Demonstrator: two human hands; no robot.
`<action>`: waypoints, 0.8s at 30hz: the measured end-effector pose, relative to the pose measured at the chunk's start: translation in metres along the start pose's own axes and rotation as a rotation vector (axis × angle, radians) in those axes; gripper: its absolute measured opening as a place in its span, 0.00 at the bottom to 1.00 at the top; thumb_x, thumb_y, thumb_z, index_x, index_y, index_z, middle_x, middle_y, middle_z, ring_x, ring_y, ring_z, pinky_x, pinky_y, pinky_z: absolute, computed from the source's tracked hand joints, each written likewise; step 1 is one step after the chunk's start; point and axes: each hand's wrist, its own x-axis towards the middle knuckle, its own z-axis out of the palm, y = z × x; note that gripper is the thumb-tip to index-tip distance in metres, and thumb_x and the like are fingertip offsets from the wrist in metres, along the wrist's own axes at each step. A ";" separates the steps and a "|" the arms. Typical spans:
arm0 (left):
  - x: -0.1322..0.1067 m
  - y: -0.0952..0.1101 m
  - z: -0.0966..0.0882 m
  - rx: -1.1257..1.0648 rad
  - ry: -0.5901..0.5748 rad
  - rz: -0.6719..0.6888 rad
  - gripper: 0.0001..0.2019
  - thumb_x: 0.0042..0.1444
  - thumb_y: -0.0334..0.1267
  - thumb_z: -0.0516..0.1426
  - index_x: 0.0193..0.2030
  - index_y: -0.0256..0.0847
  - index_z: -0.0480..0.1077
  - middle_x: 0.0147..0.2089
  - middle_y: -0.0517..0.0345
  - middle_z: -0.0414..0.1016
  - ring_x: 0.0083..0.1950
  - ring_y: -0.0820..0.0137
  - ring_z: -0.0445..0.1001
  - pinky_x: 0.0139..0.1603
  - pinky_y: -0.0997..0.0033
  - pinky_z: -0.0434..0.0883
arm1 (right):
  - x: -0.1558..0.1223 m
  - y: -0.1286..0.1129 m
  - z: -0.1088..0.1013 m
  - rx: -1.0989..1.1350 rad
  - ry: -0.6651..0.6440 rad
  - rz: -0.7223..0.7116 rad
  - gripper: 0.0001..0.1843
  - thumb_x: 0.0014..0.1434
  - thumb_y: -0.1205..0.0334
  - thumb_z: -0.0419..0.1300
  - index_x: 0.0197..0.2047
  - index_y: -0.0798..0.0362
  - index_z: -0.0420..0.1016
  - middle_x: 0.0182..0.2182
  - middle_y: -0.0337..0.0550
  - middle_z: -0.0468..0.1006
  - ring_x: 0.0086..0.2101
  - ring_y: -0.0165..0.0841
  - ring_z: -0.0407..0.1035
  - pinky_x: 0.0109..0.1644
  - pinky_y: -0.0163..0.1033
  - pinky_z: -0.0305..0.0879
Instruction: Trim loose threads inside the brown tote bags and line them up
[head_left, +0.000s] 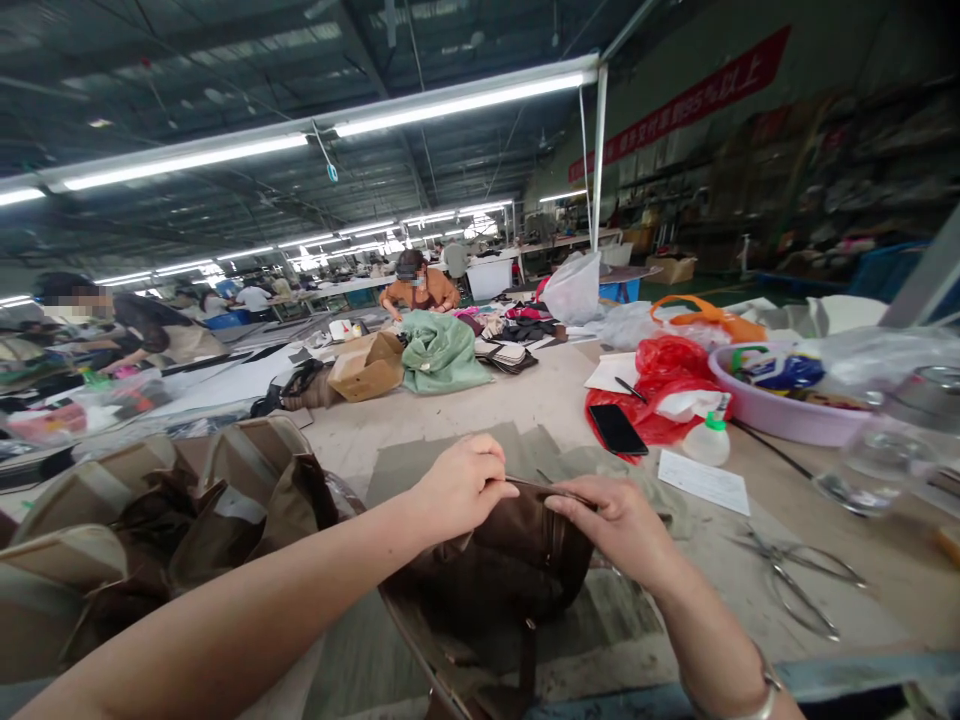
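Our left hand point(461, 485) and right hand point(619, 520) both pinch the top edge of a dark brown bag point(517, 550), which is right under them. Scissors point(776, 555) lie to the bag's right. Past the bag are a black phone point(618, 430) and a purple tub point(795, 417).

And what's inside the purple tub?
The purple tub holds a blue packet and something green. Clear plastic covers part of it, so I can't tell what's underneath.
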 end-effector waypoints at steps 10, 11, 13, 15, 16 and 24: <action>0.006 0.000 0.005 0.002 -0.009 -0.111 0.12 0.52 0.40 0.60 0.22 0.37 0.67 0.30 0.58 0.69 0.32 0.73 0.68 0.34 0.75 0.64 | 0.000 0.000 0.005 -0.057 0.069 -0.003 0.14 0.60 0.55 0.52 0.36 0.49 0.79 0.30 0.41 0.79 0.31 0.33 0.72 0.34 0.34 0.65; 0.007 0.000 0.005 0.008 -0.008 -0.114 0.12 0.51 0.40 0.60 0.22 0.36 0.67 0.30 0.59 0.69 0.31 0.74 0.68 0.33 0.75 0.64 | 0.001 0.000 0.006 -0.058 0.078 0.001 0.14 0.60 0.55 0.52 0.36 0.49 0.79 0.30 0.40 0.79 0.31 0.33 0.72 0.33 0.35 0.65; 0.009 0.000 0.006 0.022 -0.005 -0.118 0.12 0.51 0.40 0.61 0.22 0.36 0.67 0.29 0.59 0.69 0.31 0.74 0.67 0.32 0.75 0.63 | 0.002 0.003 0.007 -0.060 0.094 0.008 0.14 0.60 0.54 0.53 0.34 0.49 0.79 0.30 0.41 0.80 0.31 0.34 0.72 0.33 0.35 0.65; 0.012 0.000 0.007 0.042 0.000 -0.122 0.12 0.51 0.40 0.60 0.22 0.36 0.68 0.29 0.59 0.68 0.30 0.74 0.67 0.32 0.75 0.63 | 0.003 0.008 0.008 -0.057 0.104 0.018 0.14 0.59 0.54 0.53 0.33 0.49 0.79 0.31 0.41 0.80 0.31 0.35 0.73 0.33 0.36 0.66; 0.013 -0.001 0.008 0.051 0.000 -0.126 0.11 0.51 0.40 0.60 0.22 0.36 0.68 0.29 0.59 0.68 0.30 0.73 0.67 0.32 0.75 0.62 | 0.004 0.011 0.008 -0.048 0.103 0.027 0.15 0.59 0.53 0.54 0.34 0.50 0.79 0.31 0.42 0.80 0.32 0.35 0.73 0.33 0.36 0.66; 0.018 -0.009 0.011 0.098 0.023 -0.138 0.12 0.51 0.41 0.60 0.22 0.36 0.69 0.28 0.58 0.68 0.29 0.72 0.67 0.29 0.74 0.61 | 0.005 0.015 -0.004 0.023 0.011 0.116 0.38 0.48 0.46 0.63 0.58 0.54 0.65 0.45 0.49 0.76 0.43 0.43 0.71 0.44 0.43 0.70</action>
